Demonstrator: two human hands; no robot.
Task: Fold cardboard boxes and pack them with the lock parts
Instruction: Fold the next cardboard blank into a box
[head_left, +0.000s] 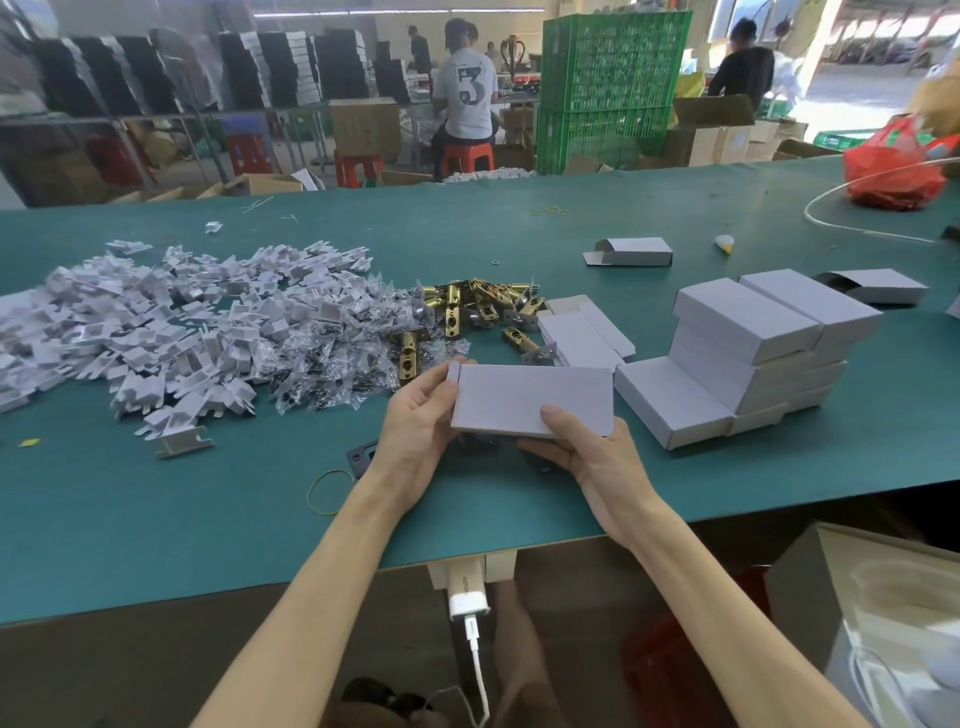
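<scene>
I hold a grey-white cardboard box (530, 397) just above the green table (208, 509), near its front edge. My left hand (421, 421) grips the box's left end, fingers curled behind it and thumb at the end flap. My right hand (576, 447) holds the lower right edge, thumb on top and fingers underneath. Brass lock latches (467, 312) lie in a heap behind the box. Left of them lies a pile of small clear screw bags (322, 353) and white card inserts (156, 322). Flat box blanks (582, 332) lie behind the held box.
A stack of closed boxes (748, 353) stands to the right. Two open boxes (634, 252) (878, 286) lie further back. A red bag (893, 171) sits far right. A yellow rubber band (327, 488) and a black plate (363, 457) lie near my left wrist. People work behind the table.
</scene>
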